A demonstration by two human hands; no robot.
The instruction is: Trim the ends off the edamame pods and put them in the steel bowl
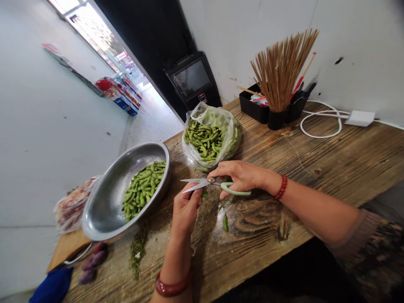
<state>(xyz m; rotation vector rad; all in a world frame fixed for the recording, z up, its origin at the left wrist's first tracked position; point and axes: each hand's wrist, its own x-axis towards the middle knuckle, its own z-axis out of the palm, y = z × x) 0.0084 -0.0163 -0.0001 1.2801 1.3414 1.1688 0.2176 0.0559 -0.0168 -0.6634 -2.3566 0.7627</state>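
Note:
My right hand (244, 174) is closed around the pale green handle of a pair of scissors (199, 185), whose blades point left and stand apart. Just under the blades, my left hand (184, 212) is pinched shut; a bit of green soybean pod (204, 192) shows by its fingers, the rest hidden. One loose pod (225, 222) lies on the table below the scissors. Beyond my hands, an open clear plastic bag (232, 147) is full of green pods (205, 141). To the left, a steel basin (109, 198) holds a heap of pods (143, 189).
Small green trimmings (138, 252) lie on the wooden table (341, 168) near the basin. At left are dark red onions or fruit (92, 264) and a blue cloth (52, 286). A black holder (254, 107) with wooden sticks (280, 71) and a white charger (360, 118) stand at the back right.

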